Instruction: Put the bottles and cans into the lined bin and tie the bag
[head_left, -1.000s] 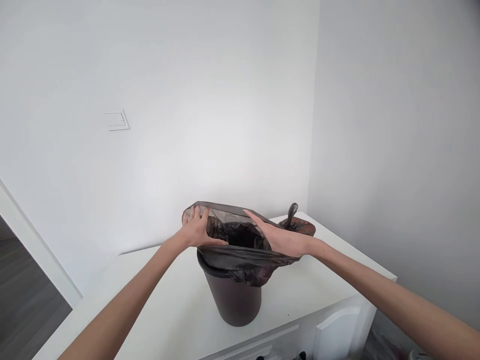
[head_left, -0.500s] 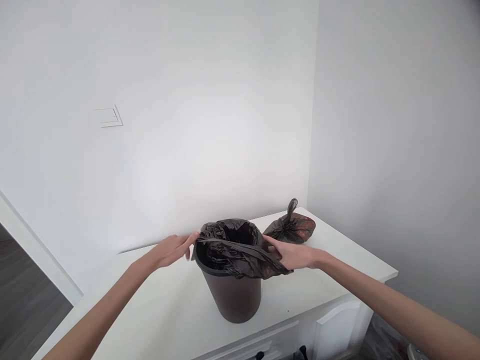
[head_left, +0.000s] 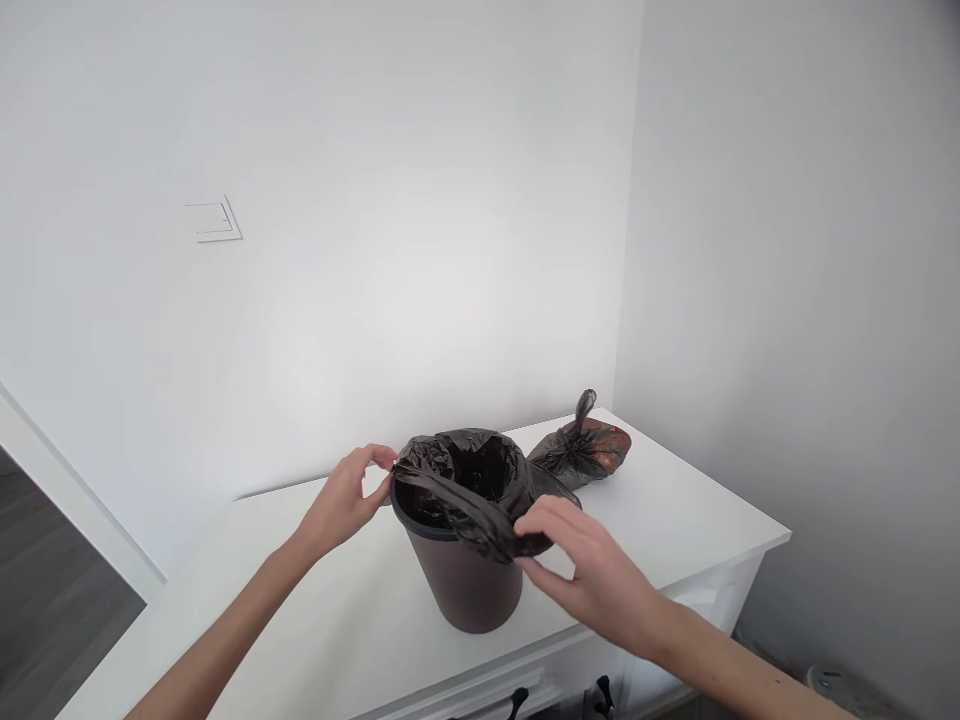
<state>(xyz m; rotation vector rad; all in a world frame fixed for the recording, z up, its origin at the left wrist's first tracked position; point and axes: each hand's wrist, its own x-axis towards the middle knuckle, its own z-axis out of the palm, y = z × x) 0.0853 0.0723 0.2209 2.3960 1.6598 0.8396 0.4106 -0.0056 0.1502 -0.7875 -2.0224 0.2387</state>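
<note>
A dark brown trash can (head_left: 466, 588) stands upright on a white cabinet top. A thin black trash bag (head_left: 469, 505) lines it, folded over the far and right rim, while the left front rim shows bare. My left hand (head_left: 346, 500) pinches the bag's edge at the left rim, thumb and fingers closed on it. At the front right, my right hand (head_left: 581, 570) grips the bunched near edge of the bag between thumb and fingers. Behind the can's right side lies a knotted black bag (head_left: 581, 450) with something reddish showing through.
The white cabinet (head_left: 330, 610) has dark handles (head_left: 517, 700) on its front and sits against a white wall. A switch plate (head_left: 216, 219) is on that wall. At lower left, a dark floor (head_left: 52, 580) shows beyond a white frame.
My right hand has moved from the can's right side toward its front, drawing the bag's edge with it. My left hand has closed into a pinch at the left rim.
</note>
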